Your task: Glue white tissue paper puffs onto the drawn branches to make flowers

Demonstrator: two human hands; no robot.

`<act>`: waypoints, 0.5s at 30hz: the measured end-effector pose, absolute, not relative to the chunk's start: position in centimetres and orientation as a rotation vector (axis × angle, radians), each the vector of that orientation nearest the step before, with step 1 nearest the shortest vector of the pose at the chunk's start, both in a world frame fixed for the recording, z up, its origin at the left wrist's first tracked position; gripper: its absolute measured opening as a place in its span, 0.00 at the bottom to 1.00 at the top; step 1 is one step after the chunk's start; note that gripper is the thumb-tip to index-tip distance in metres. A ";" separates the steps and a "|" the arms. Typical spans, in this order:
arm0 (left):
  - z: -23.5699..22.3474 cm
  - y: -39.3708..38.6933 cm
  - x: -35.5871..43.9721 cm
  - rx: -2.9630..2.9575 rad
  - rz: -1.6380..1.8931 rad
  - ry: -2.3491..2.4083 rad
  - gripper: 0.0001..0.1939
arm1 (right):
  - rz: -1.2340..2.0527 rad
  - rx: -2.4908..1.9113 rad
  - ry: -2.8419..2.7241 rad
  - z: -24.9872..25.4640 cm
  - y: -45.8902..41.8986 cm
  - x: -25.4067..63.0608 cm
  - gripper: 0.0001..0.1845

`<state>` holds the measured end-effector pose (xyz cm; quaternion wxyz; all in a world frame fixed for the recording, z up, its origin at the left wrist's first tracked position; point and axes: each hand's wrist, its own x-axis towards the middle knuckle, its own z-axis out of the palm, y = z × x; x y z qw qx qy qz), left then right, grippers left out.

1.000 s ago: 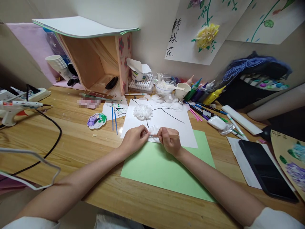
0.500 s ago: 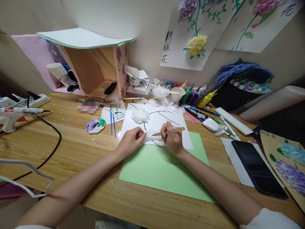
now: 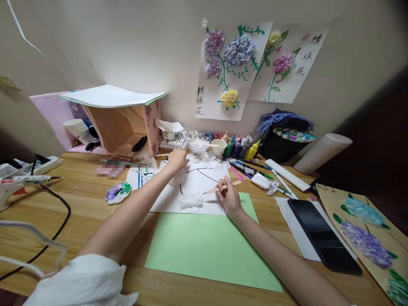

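Observation:
My right hand [image 3: 228,196] is closed round a thin wooden stick [image 3: 223,187] whose tip points left at a small white tissue tuft [image 3: 190,199] on the white drawing sheet [image 3: 204,182]. My left hand [image 3: 177,159] is stretched far forward over the top of the sheet, near loose white paper scraps [image 3: 204,158] and a clear bowl of scraps [image 3: 198,146]. Its fingers are curled, and I cannot make out whether they hold anything. A second, larger tissue flower [image 3: 178,179] on the sheet is partly hidden under my left wrist. A green paper sheet [image 3: 207,244] lies nearer to me.
A glue gun [image 3: 19,187] with its black cable [image 3: 54,229] lies at the left, a paint palette [image 3: 117,191] beside it. Paint bottles [image 3: 242,148], pens [image 3: 255,165], a marker case [image 3: 287,140], a black phone [image 3: 321,236] and a flower painting [image 3: 366,229] fill the right. An open wooden box [image 3: 123,127] stands behind.
My left hand left the small tuft and reached forward to the scraps at the back. My right hand stayed with the stick. The camera tilted up, showing more wall.

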<state>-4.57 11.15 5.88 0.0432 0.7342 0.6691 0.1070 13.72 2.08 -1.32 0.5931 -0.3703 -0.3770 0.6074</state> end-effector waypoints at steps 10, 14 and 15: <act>3.9 13.1 -5.4 2.055 0.312 2.040 0.04 | 1.405 -0.851 -0.913 -1.5 2.3 13.8 0.27; 3.5 13.0 -5.7 2.069 0.399 1.977 0.06 | 1.410 -0.857 -0.915 -1.5 2.2 13.8 0.27; 3.4 13.0 -5.7 2.074 0.422 1.961 0.06 | 1.411 -0.857 -0.914 -1.5 2.2 13.8 0.27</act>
